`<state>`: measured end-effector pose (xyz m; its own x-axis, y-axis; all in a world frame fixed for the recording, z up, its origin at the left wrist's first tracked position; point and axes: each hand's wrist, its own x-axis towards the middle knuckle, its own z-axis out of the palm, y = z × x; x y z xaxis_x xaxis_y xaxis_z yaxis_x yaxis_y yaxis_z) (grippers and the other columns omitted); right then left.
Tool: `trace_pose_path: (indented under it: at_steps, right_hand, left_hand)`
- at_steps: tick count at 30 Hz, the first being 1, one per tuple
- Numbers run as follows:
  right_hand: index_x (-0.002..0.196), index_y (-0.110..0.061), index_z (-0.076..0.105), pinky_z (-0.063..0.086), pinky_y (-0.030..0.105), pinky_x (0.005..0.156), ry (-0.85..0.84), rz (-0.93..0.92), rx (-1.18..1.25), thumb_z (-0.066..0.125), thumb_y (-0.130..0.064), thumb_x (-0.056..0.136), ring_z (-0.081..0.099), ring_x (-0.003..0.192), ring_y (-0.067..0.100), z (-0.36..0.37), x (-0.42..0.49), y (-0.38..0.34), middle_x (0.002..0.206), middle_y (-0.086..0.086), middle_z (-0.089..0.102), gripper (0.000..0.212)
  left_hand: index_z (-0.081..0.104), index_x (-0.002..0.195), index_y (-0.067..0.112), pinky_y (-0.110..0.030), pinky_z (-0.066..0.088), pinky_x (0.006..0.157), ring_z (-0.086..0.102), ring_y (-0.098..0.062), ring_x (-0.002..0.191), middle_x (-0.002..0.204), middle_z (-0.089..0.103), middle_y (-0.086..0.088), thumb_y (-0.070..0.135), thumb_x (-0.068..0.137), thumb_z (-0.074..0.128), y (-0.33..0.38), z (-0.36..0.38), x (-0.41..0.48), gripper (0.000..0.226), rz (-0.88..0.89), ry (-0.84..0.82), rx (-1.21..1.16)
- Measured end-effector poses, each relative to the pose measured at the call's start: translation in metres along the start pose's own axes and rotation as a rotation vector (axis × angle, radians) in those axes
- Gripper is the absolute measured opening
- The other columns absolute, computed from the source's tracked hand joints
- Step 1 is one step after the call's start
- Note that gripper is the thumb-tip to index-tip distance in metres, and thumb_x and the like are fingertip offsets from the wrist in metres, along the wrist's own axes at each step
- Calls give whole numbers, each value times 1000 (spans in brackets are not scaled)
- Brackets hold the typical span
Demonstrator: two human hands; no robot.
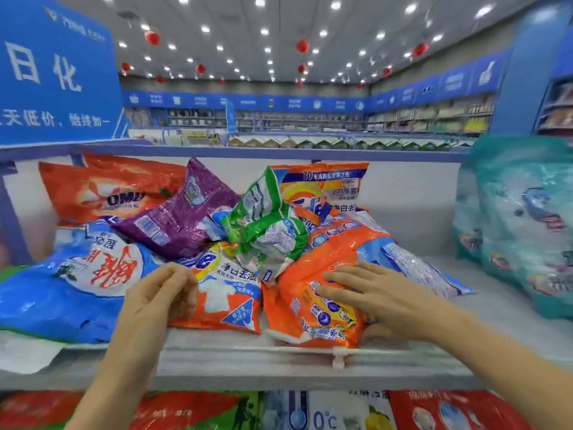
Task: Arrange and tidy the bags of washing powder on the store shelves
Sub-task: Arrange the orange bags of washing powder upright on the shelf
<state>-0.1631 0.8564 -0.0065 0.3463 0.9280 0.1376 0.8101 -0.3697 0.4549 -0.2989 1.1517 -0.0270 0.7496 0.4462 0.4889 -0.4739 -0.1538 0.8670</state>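
Head view: right grip wide, straight fingers flat on top of orange bag at front edge of shelf. Left grip loosely curled, between blue bag and second orange bag; cannot tell whether holding anything.

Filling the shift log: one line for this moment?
stage: tidying | right hand: fingers flat on orange bag | left hand: curled, grip unclear

Store interior: we see a white ceiling dotted with round lights and hung with red lanterns. A blue banner band tops stocked wall shelves, and a blue pillar stands at right.
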Motion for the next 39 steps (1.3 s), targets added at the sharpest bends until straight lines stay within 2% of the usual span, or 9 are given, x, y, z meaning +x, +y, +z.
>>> trace_pose_path:
  at_steps: [3, 6, 14, 16, 19, 24, 27, 33, 39]
  right_hand:
    - [133, -23, 52, 50, 36, 93, 64, -37, -108, 82, -58, 54, 61, 114, 19, -4, 1, -1, 132, 2, 58, 92]
    - [120, -22, 65, 57, 30, 80, 198, -37, -77, 85, -51, 55, 67, 101, 14, -4, 3, -2, 118, -3, 67, 74]
    - [112, -9, 67, 48, 28, 76, 431, 300, 322, 69, -27, 73, 68, 89, 19, -11, -20, 36, 103, -1, 72, 43]
    - [103, -4, 68, 49, 25, 71, 529, 357, 488, 65, -26, 77, 64, 78, 4, -18, -26, 47, 89, -19, 70, 34]
    - [88, -31, 63, 36, 6, 57, 727, 427, 619, 59, -41, 83, 47, 63, -21, -32, -30, 52, 71, -40, 56, 12]
    - [55, -27, 47, 25, 13, 44, 1030, 657, 811, 56, -45, 80, 33, 44, -6, -42, -29, 71, 46, -21, 44, 32]
    - [56, -17, 40, 23, 20, 44, 1147, 769, 994, 62, -38, 85, 30, 44, -3, -46, -29, 84, 42, -16, 41, 42]
    - [70, -12, 54, 38, 9, 42, 1323, 953, 1201, 48, -25, 97, 49, 42, -4, -51, -32, 89, 47, -13, 59, 30]
    - [120, -11, 59, 33, 24, 70, 1121, 1180, 1239, 38, -51, 94, 50, 79, 16, -49, -22, 98, 101, 7, 57, 52]
  left_hand:
    - [59, 63, 18, -13, 40, 47, 44, -8, 50, 55, 49, 2, 10, 96, 45, 2, 12, 9, 37, -2, -72, -13]
    - [59, 63, 17, -16, 42, 48, 45, -8, 51, 56, 49, 3, 13, 96, 46, 4, 23, 11, 36, 5, -165, 21]
    - [55, 68, 8, -16, 43, 52, 48, -5, 54, 57, 50, 5, 15, 95, 49, 13, 32, 11, 28, -24, -269, 71]
    - [55, 68, 8, -17, 43, 52, 48, -4, 53, 56, 51, 4, 13, 96, 49, 13, 36, 12, 28, -37, -285, 99]
    - [56, 69, 9, -20, 41, 56, 48, -5, 57, 58, 53, 3, 14, 95, 51, 10, 44, 15, 27, -65, -318, 139]
    - [64, 82, 12, -16, 47, 60, 60, -1, 66, 67, 65, 6, 15, 93, 56, 0, 63, 23, 15, -151, -371, 194]
    - [63, 96, 24, -17, 49, 65, 64, 2, 78, 89, 68, 9, 22, 91, 61, -8, 83, 29, 5, -242, -524, 226]
    - [30, 142, 29, -11, 46, 83, 54, 10, 109, 127, 53, 13, 49, 82, 64, -24, 147, 39, 72, -248, -671, 98]
    - [42, 134, 34, -34, 55, 90, 64, -14, 110, 121, 66, 9, 76, 49, 74, -8, 177, 51, 100, -124, -404, -263]
